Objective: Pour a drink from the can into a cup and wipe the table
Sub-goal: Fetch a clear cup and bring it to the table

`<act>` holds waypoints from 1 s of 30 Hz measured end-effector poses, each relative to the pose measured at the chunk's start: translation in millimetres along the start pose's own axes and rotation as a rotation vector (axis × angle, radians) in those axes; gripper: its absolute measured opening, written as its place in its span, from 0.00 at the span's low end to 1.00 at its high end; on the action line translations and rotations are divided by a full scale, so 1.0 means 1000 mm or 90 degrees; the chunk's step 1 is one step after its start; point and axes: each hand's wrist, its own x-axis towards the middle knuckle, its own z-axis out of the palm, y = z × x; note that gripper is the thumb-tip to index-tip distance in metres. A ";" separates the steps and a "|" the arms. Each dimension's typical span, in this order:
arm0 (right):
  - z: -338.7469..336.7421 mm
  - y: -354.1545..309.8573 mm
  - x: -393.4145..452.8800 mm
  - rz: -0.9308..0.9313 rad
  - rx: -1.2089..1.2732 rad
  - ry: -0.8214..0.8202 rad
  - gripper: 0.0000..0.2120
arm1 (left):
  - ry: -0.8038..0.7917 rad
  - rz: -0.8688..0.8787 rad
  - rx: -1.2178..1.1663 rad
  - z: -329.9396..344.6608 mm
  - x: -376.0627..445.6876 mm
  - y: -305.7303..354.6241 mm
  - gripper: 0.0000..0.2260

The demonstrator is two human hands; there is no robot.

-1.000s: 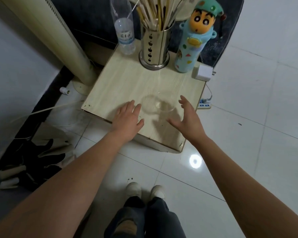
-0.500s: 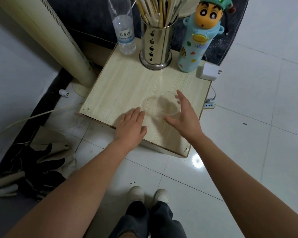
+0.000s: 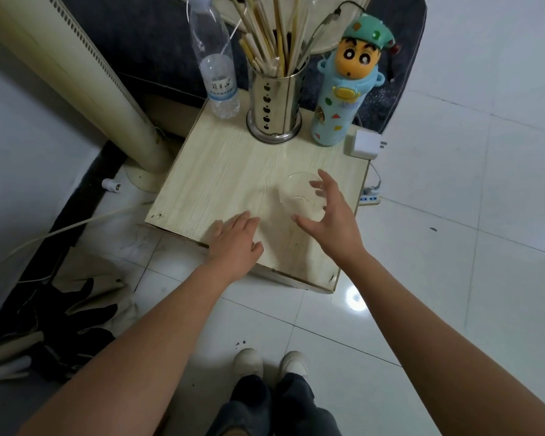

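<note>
Hands at a clear cup on the small table

Left hand lies flat, fingers loosely spread, on the pale wood table; right hand curves open beside the transparent, empty-looking cup, fingers apart, contact uncertain.

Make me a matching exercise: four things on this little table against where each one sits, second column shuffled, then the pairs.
Things:
1. water bottle
2. cartoon flask
3. clear cup
4. white charger

Places:
A. far right corner of the table
B. far left corner
C. next to the open right hand
D. right of the metal chopstick holder

Pairs: 1-B, 2-D, 3-C, 4-A
</note>
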 end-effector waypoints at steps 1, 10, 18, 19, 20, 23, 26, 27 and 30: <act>-0.006 -0.007 -0.002 0.000 0.003 0.004 0.40 | 0.000 -0.006 -0.032 -0.006 -0.002 0.004 0.24; -0.067 -0.078 -0.044 -0.020 0.015 -0.004 0.41 | 0.002 -0.163 -0.643 -0.079 -0.041 0.055 0.13; -0.125 -0.128 -0.117 0.000 0.018 0.029 0.41 | -0.082 -0.172 -0.813 -0.122 -0.122 0.108 0.14; -0.130 -0.131 -0.126 0.004 0.014 0.037 0.41 | -0.094 -0.170 -0.807 -0.124 -0.131 0.114 0.15; -0.136 -0.134 -0.135 0.010 0.010 0.045 0.41 | -0.105 -0.166 -0.800 -0.126 -0.139 0.119 0.15; -0.151 -0.137 -0.164 0.031 0.012 0.077 0.41 | -0.136 -0.139 -0.797 -0.129 -0.164 0.134 0.13; -0.164 -0.138 -0.194 0.055 0.024 0.116 0.41 | -0.168 -0.111 -0.779 -0.127 -0.182 0.151 0.13; -0.167 -0.137 -0.204 0.064 0.030 0.129 0.41 | -0.180 -0.101 -0.772 -0.125 -0.187 0.158 0.14; -0.178 -0.133 -0.237 0.100 0.046 0.171 0.40 | -0.229 -0.063 -0.738 -0.117 -0.201 0.182 0.15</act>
